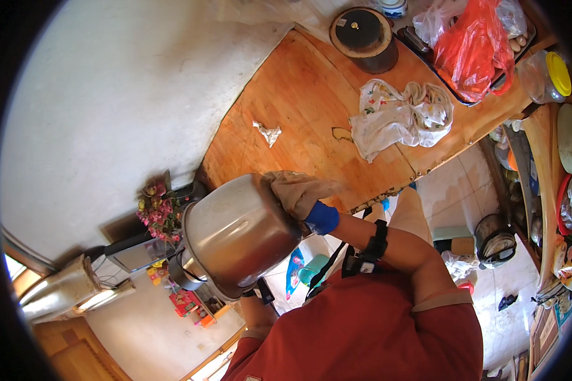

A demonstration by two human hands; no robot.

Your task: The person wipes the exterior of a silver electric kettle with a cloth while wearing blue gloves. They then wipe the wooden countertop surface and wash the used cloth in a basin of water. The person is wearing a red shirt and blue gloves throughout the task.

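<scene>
A large metal pot (pixel 238 233) is tilted on its side in front of my red shirt, off the tabletop. Its rim faces lower left and its base faces right. My right hand, mostly covered by a thin brownish cloth (pixel 298 190), presses against the pot's base. A blue band (pixel 322 220) of material shows at that wrist. My left forearm (pixel 257 312) reaches up to the pot's rim, and the pot hides my left hand. Above lies the wooden tabletop (pixel 286 100), with a crumpled white scrap (pixel 268 133) and a patterned white cloth (pixel 405 114) on it.
A lidded dark pot (pixel 364 40) stands at the table's far side, near a tray (pixel 472 102) with a red plastic bag (pixel 476 52). A yellow-lidded clear jar (pixel 534 78) is at right. Artificial-looking flowers (pixel 159 209) stand left of the pot; shelves (pixel 541 157) line the right.
</scene>
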